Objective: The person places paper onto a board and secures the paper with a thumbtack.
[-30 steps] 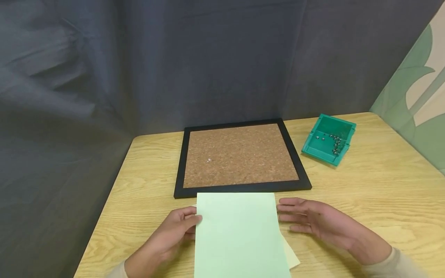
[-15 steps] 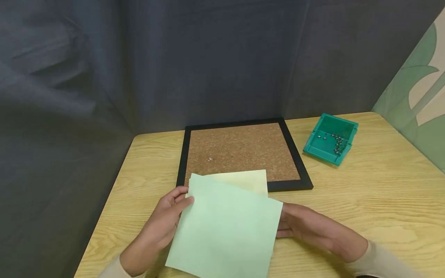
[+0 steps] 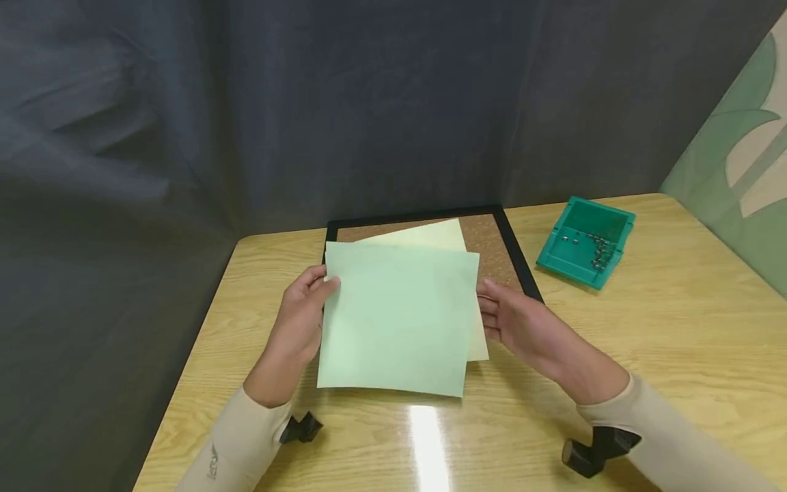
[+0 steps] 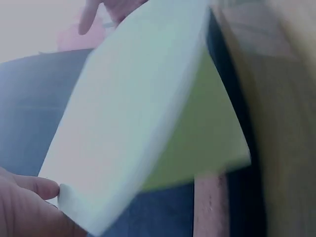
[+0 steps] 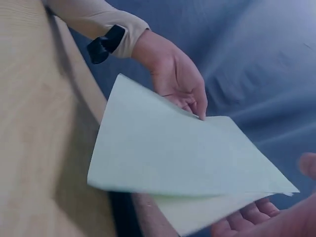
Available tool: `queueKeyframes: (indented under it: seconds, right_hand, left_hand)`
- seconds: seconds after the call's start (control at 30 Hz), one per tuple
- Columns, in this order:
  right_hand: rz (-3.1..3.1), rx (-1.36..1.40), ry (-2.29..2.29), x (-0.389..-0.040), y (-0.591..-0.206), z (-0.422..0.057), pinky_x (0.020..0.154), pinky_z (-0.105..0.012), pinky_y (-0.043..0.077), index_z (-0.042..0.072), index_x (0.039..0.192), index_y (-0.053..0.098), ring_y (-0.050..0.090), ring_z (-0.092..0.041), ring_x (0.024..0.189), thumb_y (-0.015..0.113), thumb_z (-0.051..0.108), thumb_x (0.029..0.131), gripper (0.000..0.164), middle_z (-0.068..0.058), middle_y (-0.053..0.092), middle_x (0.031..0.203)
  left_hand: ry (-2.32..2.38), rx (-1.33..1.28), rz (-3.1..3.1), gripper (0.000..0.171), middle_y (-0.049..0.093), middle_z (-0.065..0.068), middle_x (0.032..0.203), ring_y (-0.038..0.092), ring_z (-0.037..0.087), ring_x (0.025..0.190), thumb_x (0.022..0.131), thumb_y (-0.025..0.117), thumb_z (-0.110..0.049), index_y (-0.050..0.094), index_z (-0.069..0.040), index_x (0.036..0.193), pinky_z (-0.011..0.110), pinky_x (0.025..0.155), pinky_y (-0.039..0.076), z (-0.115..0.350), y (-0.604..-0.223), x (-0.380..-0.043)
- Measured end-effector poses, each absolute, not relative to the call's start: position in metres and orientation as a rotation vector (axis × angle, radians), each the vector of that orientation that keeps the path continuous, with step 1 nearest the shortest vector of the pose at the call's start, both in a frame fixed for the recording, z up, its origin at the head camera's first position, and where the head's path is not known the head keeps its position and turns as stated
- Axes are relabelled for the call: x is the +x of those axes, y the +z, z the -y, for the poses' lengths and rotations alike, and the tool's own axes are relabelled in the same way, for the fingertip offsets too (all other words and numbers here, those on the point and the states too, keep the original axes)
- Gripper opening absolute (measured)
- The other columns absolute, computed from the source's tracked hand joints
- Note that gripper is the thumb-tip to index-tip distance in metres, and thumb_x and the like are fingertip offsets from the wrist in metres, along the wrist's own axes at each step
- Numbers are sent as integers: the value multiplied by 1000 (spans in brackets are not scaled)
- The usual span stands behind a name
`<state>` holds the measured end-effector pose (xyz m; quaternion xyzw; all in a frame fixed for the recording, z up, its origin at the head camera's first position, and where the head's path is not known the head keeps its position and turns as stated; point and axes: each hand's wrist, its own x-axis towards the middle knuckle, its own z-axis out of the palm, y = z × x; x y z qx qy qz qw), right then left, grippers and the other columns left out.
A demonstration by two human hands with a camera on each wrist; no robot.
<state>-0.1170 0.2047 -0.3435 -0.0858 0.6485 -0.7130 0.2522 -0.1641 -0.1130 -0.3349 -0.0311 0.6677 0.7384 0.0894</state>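
My left hand [image 3: 296, 321] pinches the left edge of a pale green sheet of paper [image 3: 399, 318], thumb in front. Behind it a pale yellow sheet [image 3: 477, 342] lies askew, its top corner and right side sticking out. Both sheets are raised in front of a black-framed cork board [image 3: 492, 253] and hide most of it. My right hand [image 3: 529, 328] is at the sheets' right edge, fingers extended. In the right wrist view its fingers [image 5: 254, 212] lie under the yellow sheet, while the thumb [image 5: 308, 165] stands apart from the paper.
A teal open case [image 3: 578, 253] with several small metal pins [image 3: 599, 253] lies on the wooden table [image 3: 676, 328] at the back right. A dark curtain [image 3: 381, 109] hangs behind and to the left. Black mounts [image 3: 590, 454] sit on both wrists.
Both hands and the sheets have moved forward and up, now covering much of the cork board. The right hand briefly went behind the green sheet, then came to its right side.
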Motion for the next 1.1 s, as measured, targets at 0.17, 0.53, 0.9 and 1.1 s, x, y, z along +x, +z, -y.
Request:
queueKeyframes:
  seconds: [0.17,0.53,0.9,1.1]
  right_hand:
    - [-1844,-88,-1922,-129,-339,-196,124,-54,16,7,160,5,15,-33,153,51,35,103,79,-12,16,166]
    - [-2226,40,-1996,-148,-328,-180,87,-35,54,10,147,43,56,-25,117,55,31,103,50,-14,51,136]
    - [-2240,99,-2095,-158,-321,-190,101,-43,46,10,147,44,50,-22,125,57,34,102,53,-3,54,132]
    - [-2265,103,-2082,-158,-321,-194,100,-47,47,12,149,43,52,-22,125,57,40,100,58,-5,52,137]
  left_hand:
    - [2258,-112,-2002,31,50,7,131,46,17,120,103,49,-8,48,-2,134,31,107,34,98,-331,-180]
    - [2465,-45,-1974,18,45,-2,128,39,11,124,98,54,-4,52,-8,116,28,108,31,78,-320,-191]
    - [2555,-16,-1683,49,60,-1,117,57,14,102,95,61,-6,44,-11,141,28,91,46,66,-314,-193]
    - [2351,126,-1755,31,67,-5,105,63,13,101,97,62,-12,61,-5,127,30,91,50,64,-318,-194]
